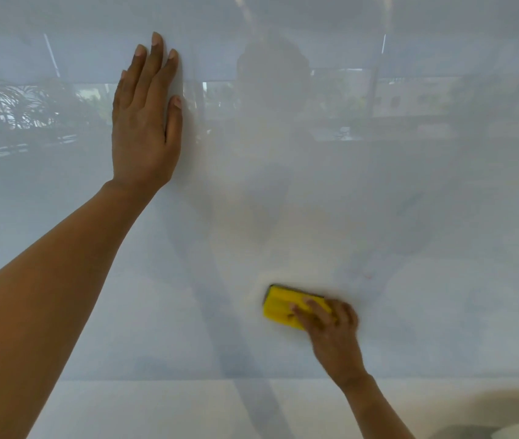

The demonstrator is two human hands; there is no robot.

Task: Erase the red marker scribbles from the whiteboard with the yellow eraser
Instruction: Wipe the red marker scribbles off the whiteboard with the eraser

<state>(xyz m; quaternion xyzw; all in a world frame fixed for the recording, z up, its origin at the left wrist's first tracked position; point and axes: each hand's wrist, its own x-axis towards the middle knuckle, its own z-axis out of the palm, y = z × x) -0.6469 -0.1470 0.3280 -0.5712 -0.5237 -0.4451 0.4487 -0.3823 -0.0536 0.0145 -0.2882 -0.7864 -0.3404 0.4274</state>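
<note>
A glossy whiteboard [410, 191] fills almost the whole head view. My left hand [144, 122] lies flat against it at the upper left, fingers straight and pointing up. Low and right of centre, my right hand [331, 331] grips the yellow eraser [283, 307] and holds it against the board; my fingers cover the eraser's right end. A faint red smudge [366, 275] of marker shows just above and to the right of the eraser. The board around the eraser looks smeared and hazy.
The board reflects windows, plants and a person's outline. Its lower edge [188, 380] runs across the bottom of the view, with a pale surface below it. A dark and a light rounded shape [505, 432] sit at the bottom right corner.
</note>
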